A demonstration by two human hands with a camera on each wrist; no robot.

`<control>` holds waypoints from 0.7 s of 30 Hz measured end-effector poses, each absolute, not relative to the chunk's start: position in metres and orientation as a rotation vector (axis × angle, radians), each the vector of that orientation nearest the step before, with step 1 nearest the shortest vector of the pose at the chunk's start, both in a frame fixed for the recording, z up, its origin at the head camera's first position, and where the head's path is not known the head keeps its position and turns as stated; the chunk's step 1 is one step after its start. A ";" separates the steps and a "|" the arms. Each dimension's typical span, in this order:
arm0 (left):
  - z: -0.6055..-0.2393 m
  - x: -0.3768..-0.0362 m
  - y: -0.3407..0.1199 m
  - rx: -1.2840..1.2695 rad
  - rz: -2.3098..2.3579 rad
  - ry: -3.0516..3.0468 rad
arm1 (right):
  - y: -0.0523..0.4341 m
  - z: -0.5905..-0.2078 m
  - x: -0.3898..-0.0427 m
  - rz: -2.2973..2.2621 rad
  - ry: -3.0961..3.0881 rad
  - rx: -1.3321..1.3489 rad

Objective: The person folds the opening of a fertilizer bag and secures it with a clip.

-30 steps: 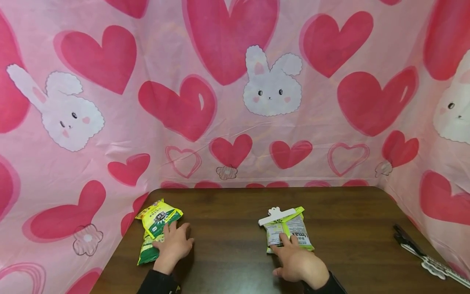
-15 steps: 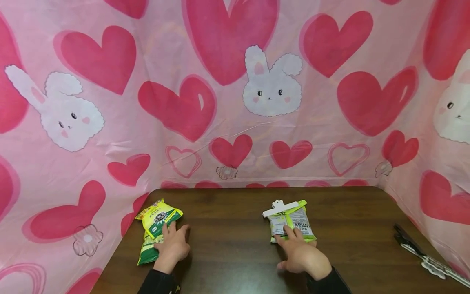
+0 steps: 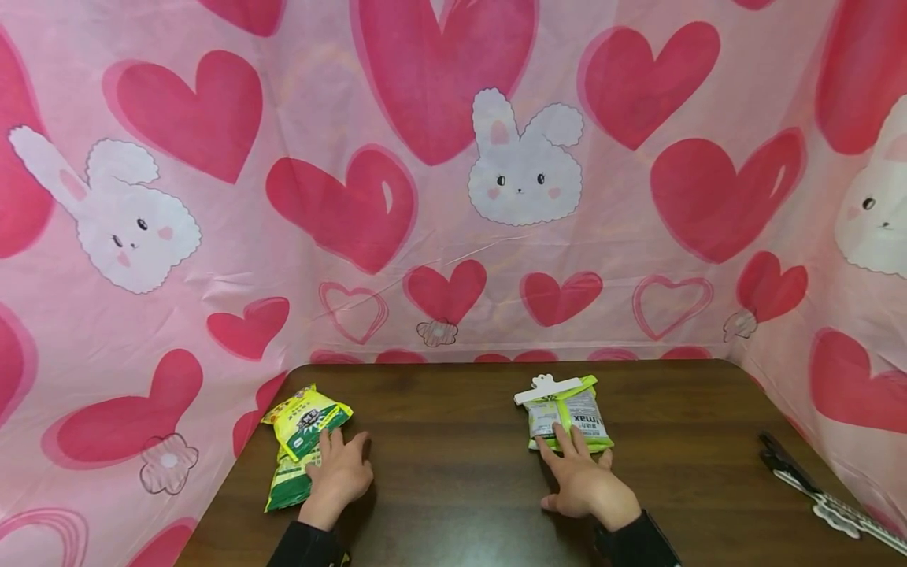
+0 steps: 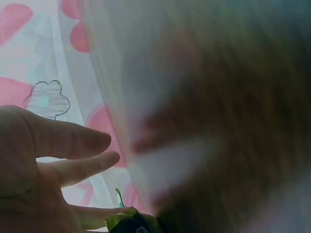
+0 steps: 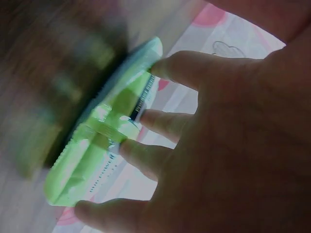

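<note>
We take the brown desk (image 3: 453,441) as our landmark. Near its left edge our left hand (image 3: 342,474) lies flat, fingers (image 3: 330,442) straight and spread, gripping nothing. The fingertips touch the near side of a yellow-green snack packet (image 3: 306,419), which overlaps a darker green packet (image 3: 286,487) beneath it. The hand covers part of the lower packet, so we cannot tell how far it extends. In the left wrist view the fingers (image 4: 73,141) show straight, with only a dark green corner of a packet (image 4: 131,224) visible at the bottom; the desk surface there is badly blurred.

Right of the desk's centre our right hand (image 3: 586,484) also lies flat, fingers (image 3: 563,439) extended, not curled around anything, fingertips pressing on the near edge of a light green packet (image 3: 569,421). A white clip (image 3: 547,389) runs across the packet's far end. The print reads partly "max"; the rest is too small to make out. In the right wrist view the fingers (image 5: 160,119) rest on the packet (image 5: 104,141), the clip unseen, the far end smeared by blur.

At the desk's right edge lies a black and white long object (image 3: 815,492), cut off by the frame; we cannot identify it. A pink heart-and-rabbit cloth (image 3: 453,181) stands behind the desk and along both its sides.
</note>
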State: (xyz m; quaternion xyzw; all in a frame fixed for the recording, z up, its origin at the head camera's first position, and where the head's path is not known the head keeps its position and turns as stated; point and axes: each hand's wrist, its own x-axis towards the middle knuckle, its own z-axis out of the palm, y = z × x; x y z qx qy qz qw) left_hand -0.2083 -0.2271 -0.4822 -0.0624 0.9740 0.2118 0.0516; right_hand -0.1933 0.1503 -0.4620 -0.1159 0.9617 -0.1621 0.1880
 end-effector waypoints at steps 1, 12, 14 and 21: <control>-0.482 -0.208 -0.227 -0.189 0.659 2.967 | 0.152 -0.465 -0.195 -0.460 2.706 -0.333; -0.483 -0.209 -0.227 -0.166 0.763 3.066 | 0.173 -0.508 -0.213 -0.544 2.724 -0.382; -0.482 -0.209 -0.226 -0.180 0.759 3.079 | 0.175 -0.510 -0.215 -0.552 2.718 -0.390; -0.482 -0.210 -0.229 -0.220 0.662 3.062 | 0.180 -0.512 -0.219 -0.546 2.701 -0.395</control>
